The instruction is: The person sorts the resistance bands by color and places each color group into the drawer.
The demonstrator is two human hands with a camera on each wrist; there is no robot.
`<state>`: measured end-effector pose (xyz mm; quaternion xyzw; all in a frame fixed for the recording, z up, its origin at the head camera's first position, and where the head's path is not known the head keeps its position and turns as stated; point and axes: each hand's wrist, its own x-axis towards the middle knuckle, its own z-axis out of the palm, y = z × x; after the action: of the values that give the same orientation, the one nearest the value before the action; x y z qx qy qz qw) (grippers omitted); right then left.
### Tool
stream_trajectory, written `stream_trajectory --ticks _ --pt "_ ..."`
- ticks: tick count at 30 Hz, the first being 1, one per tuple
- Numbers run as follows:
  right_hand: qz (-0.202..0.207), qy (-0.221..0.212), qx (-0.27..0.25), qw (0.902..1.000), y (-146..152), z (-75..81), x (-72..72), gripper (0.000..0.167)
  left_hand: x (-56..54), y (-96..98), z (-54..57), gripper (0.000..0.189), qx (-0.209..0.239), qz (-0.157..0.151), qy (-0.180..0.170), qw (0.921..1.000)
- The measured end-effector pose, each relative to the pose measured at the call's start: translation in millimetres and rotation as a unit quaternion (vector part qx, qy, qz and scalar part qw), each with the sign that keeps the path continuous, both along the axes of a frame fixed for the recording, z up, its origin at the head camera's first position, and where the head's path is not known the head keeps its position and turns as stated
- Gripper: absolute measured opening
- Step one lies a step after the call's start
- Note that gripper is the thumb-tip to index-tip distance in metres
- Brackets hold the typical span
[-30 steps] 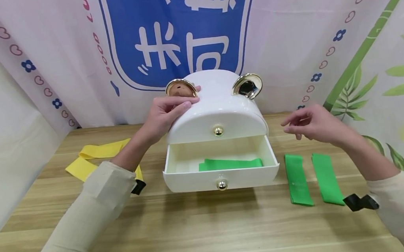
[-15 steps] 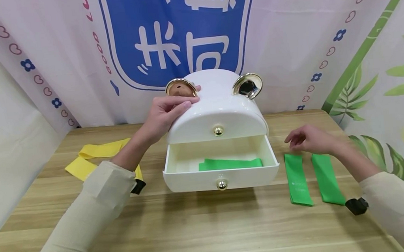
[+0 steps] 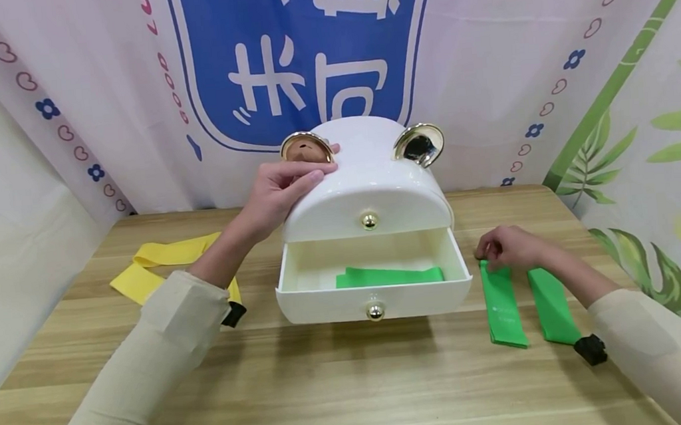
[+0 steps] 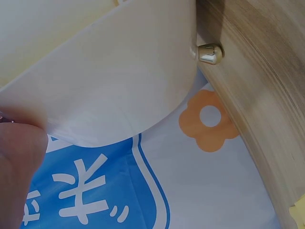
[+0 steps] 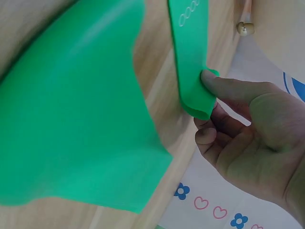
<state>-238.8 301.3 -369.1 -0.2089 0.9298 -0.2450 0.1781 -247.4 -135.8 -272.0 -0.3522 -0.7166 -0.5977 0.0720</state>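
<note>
My left hand [image 3: 282, 194] rests on the rounded top of a white drawer box [image 3: 367, 170], its fingers laid around the base of the left gold ear [image 3: 305, 147]. Of that hand, only part shows against the box's wall in the left wrist view. The lower drawer [image 3: 324, 307] is pulled out, and a folded green band [image 3: 390, 276] lies inside. To the right of the box, my right hand [image 3: 514, 247] pinches the far end of a flat green resistance band [image 5: 193, 62] between thumb and fingers. That end is lifted and bent in the right wrist view.
A second green resistance band [image 3: 554, 306] lies just right of the pinched one. A yellow band [image 3: 170, 254] lies folded on the wooden table [image 3: 331, 400] at the left, partly behind the left forearm. A printed cloth [image 3: 485, 61] hangs behind the box.
My right hand has come down and slightly toward the box, from above the table to the green resistance band, and now pinches its end. The left hand stays put on the box.
</note>
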Motion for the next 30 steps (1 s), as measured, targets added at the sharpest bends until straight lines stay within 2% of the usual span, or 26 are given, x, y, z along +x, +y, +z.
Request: stream_trajectory --ticks 6,12,17,22,26,30 --pt "0.021 0.028 -0.004 0.9994 -1 12.9 1.8 0.010 1.7 0.4 1.3 0.024 0.001 0.001 0.004 1.0000" --pt "0.014 0.046 -0.015 0.9987 -5 41.0 4.5 0.006 1.2 0.3 1.4 0.024 0.001 0.004 0.004 1.0000" --pt "0.007 0.079 -0.020 0.9966 -10 64.7 9.3 0.003 0.8 -0.2 0.4 0.024 0.002 0.002 0.001 1.0000" --pt "-0.019 0.083 -0.034 0.9958 -16 87.4 17.4 0.003 0.4 -0.3 0.1 0.024 0.003 -0.001 0.000 1.0000" --pt "-0.039 0.080 -0.053 0.9946 -16 99.2 20.7 0.008 0.2 -0.4 0.3 0.024 0.003 -0.001 -0.001 1.0000" --pt "-0.057 0.099 -0.070 0.9910 -18 108.3 23.3 0.010 -0.1 -0.7 0.0 0.024 0.000 0.002 -0.003 1.0000"
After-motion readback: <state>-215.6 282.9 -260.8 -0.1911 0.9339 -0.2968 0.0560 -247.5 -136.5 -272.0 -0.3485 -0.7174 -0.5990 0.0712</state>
